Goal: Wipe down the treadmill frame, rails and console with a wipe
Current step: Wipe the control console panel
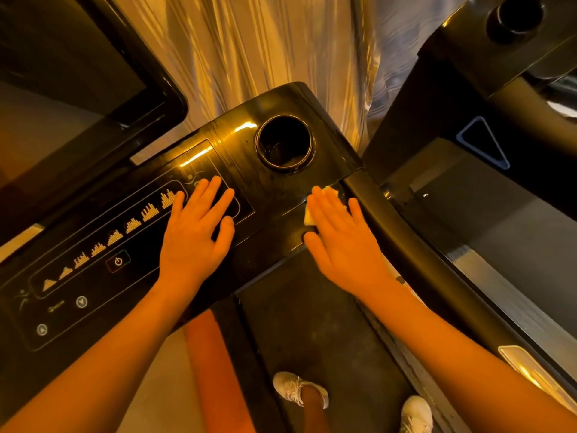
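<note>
- Wipe [309,216]: a small, thin, pale yellow sheet lying flat on the console [274,189] at its near right corner. Only its left edge and a far corner show.
- Right grip [340,232]: palm down on top of the wipe, fingers straight and a little spread. It presses the wipe flat and nothing is curled round it. The thumb rests on the console just near of the wipe.
- Left grip [195,232]: also flat and spread, holding nothing. It rests on the control panel [93,251] to the left of the wipe, apart from it.
- Console: glossy black, smooth, with rounded corners that catch streaks of light.
- Cup holder [285,143]: a round, deep well with a shiny rim, just beyond the two grips.
- Panel: flat, outlined by a thin rounded line, with a row of stepped bar icons and a power button [118,261].
- Rail [415,251]: a dark, smooth bar running from the console's right corner toward the near right, touching the right grip's little finger.
- Belt [312,323]: matte dark, with two white laced shoes [299,389] on it.
- Curtain [265,42]: pleated and shiny, beyond the console.
</note>
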Motion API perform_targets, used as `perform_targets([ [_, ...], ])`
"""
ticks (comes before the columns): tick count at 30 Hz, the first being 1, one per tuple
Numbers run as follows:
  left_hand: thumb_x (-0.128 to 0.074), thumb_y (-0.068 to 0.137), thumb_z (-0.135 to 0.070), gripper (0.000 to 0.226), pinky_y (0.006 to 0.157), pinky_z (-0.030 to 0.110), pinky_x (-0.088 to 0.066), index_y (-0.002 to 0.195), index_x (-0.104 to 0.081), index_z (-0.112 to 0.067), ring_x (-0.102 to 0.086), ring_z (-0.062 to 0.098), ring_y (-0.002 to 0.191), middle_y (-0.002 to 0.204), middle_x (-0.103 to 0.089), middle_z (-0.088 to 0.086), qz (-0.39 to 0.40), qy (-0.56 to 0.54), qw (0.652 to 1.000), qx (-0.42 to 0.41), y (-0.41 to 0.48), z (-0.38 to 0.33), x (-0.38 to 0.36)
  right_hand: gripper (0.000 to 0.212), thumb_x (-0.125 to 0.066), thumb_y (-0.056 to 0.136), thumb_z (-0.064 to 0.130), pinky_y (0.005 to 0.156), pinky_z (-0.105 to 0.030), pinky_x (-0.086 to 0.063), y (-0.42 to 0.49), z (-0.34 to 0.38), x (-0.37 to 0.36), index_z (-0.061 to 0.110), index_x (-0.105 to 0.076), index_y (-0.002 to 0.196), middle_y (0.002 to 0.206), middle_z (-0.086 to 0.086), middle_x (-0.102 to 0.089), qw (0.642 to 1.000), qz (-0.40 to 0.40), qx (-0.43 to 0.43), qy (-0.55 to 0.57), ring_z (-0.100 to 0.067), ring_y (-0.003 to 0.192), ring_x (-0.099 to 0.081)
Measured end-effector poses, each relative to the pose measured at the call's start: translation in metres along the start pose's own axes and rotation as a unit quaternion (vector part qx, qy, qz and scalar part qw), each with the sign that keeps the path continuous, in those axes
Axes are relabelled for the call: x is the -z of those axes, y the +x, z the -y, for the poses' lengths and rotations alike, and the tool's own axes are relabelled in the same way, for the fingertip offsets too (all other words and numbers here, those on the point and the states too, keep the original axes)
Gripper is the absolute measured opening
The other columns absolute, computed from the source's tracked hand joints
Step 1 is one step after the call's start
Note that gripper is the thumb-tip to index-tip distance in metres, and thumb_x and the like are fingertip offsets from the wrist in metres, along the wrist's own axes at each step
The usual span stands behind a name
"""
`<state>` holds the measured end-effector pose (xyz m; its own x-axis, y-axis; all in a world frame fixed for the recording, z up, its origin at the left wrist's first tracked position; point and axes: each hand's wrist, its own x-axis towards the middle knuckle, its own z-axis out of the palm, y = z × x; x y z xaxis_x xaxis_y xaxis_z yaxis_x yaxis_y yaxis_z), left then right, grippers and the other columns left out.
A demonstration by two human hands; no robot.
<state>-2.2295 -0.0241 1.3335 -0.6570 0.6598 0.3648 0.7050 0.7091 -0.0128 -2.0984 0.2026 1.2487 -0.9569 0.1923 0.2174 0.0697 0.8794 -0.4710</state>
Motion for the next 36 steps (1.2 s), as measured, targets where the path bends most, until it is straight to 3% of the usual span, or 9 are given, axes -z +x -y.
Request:
perform_targets([
  [2, -0.045, 0.103, -0.031, 0.048, 0.126, 0.045, -0.011, 0.149, -0.049, -0.018, -0.022, 0.019, 0.153, 0.161, -0.035, 0.003, 0.002, 0.002, 1.000, 0.000, 0.000, 0.001, 0.000, 0.067, -0.021, 0.106, 0.049, 0.126, -0.041, 0.007, -0.002, 0.007, 0.002, 0.016, -0.011, 0.164, 0.172, -0.003, -0.004, 0.999, 0.014, -0.015, 0.040, -0.019, 0.158, 0.006],
  [6, -0.044, 0.103, -0.032, 0.048, 0.126, 0.047, -0.012, 0.149, -0.049, -0.018, -0.023, 0.020, 0.153, 0.161, -0.035, 0.004, 0.006, 0.001, 1.000, 0.000, 0.001, 0.001, 0.000, 0.068, -0.019, 0.107, 0.055, 0.124, -0.038, 0.012, -0.019, 0.020, -0.004, 0.020, -0.007, 0.164, 0.170, 0.002, 0.006, 0.996, 0.042, 0.074, 0.020, -0.016, 0.157, 0.014],
  [12, -0.045, 0.103, -0.031, 0.048, 0.126, 0.044, -0.009, 0.149, -0.048, -0.019, -0.022, 0.018, 0.153, 0.161, -0.034, 0.003, 0.005, 0.003, 1.000, 0.003, 0.001, 0.000, 0.000, 0.071, -0.021, 0.106, 0.053, 0.125, -0.039, 0.009, -0.003, 0.005, -0.001, 0.017, -0.005, 0.165, 0.172, -0.003, 0.004, 0.997, 0.011, -0.045, 0.055, -0.020, 0.157, 0.012],
  [17, -0.044, 0.103, -0.032, 0.048, 0.126, 0.046, -0.011, 0.149, -0.048, -0.019, -0.021, 0.018, 0.152, 0.161, -0.034, 0.003, 0.009, 0.004, 1.000, 0.006, 0.001, -0.001, 0.001, 0.070, -0.026, 0.107, 0.054, 0.122, -0.034, 0.015, -0.017, 0.016, -0.008, 0.019, -0.003, 0.164, 0.169, 0.003, 0.011, 0.998, 0.016, 0.038, 0.054, -0.012, 0.155, 0.020],
  [22, -0.044, 0.103, -0.031, 0.048, 0.125, 0.049, -0.013, 0.149, -0.049, -0.018, -0.024, 0.021, 0.152, 0.161, -0.035, 0.005, 0.009, 0.002, 1.000, 0.005, 0.001, -0.001, 0.001, 0.077, -0.017, 0.103, 0.057, 0.120, -0.032, 0.016, 0.012, 0.010, -0.005, 0.013, 0.000, 0.164, 0.171, -0.006, 0.008, 0.989, -0.025, -0.076, 0.121, -0.018, 0.154, 0.020],
  [26, -0.043, 0.103, -0.031, 0.048, 0.125, 0.050, -0.014, 0.148, -0.049, -0.017, -0.026, 0.024, 0.152, 0.160, -0.037, 0.006, 0.007, 0.003, 1.000, 0.002, 0.001, -0.001, 0.001, 0.074, -0.024, 0.106, 0.053, 0.118, -0.028, 0.020, 0.023, 0.045, -0.004, 0.012, -0.003, 0.164, 0.171, -0.007, 0.007, 0.988, -0.012, -0.025, 0.149, -0.018, 0.154, 0.020],
  [32, -0.045, 0.103, -0.031, 0.048, 0.125, 0.049, -0.014, 0.148, -0.049, -0.017, -0.026, 0.023, 0.152, 0.160, -0.037, 0.006, 0.003, 0.003, 1.000, 0.002, 0.001, -0.001, 0.001, 0.068, -0.025, 0.108, 0.049, 0.121, -0.031, 0.019, 0.024, 0.036, -0.005, 0.015, -0.007, 0.164, 0.172, -0.004, 0.003, 0.995, -0.001, 0.073, 0.069, -0.017, 0.156, 0.014],
  [36, -0.044, 0.103, -0.031, 0.048, 0.125, 0.050, -0.014, 0.149, -0.049, -0.018, -0.025, 0.022, 0.152, 0.160, -0.037, 0.006, 0.005, 0.007, 1.000, 0.001, 0.001, 0.000, 0.001, 0.068, -0.024, 0.107, 0.047, 0.127, -0.040, 0.007, 0.034, 0.020, 0.006, 0.013, -0.011, 0.164, 0.172, -0.006, -0.002, 0.997, -0.013, 0.024, 0.070, -0.021, 0.158, 0.007],
])
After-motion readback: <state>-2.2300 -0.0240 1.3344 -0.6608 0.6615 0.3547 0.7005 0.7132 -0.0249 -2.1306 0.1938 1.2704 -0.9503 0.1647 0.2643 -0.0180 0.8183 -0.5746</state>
